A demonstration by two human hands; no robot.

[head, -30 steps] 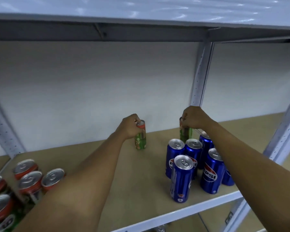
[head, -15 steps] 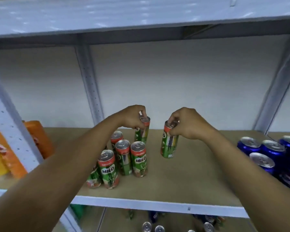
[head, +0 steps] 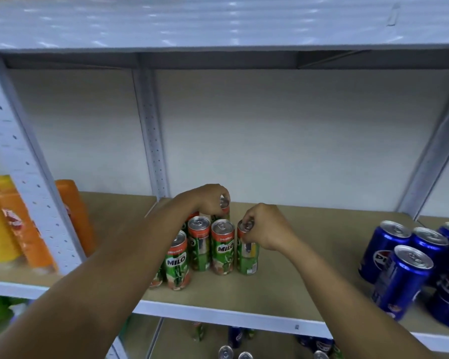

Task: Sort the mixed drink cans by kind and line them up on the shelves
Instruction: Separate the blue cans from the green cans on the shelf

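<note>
Pinching can tops: left hand (head: 210,198) clamped on the rear Milo can (head: 224,210), right hand (head: 262,227) clamped on the front-right Milo can (head: 247,252). Both stand upright on the shelf (head: 283,288) among the Milo cluster (head: 200,248); Pepsi cans (head: 405,265) well apart, right.

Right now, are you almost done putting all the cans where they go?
Partly. Green Milo cans already stand grouped mid-shelf, and blue Pepsi cans cluster to the right. The left hand holds one Milo can at the back, and the right hand grips another at the group's right end. The groups aren't neat lines yet, and loose cans on the lower shelf look unsorted.
</note>
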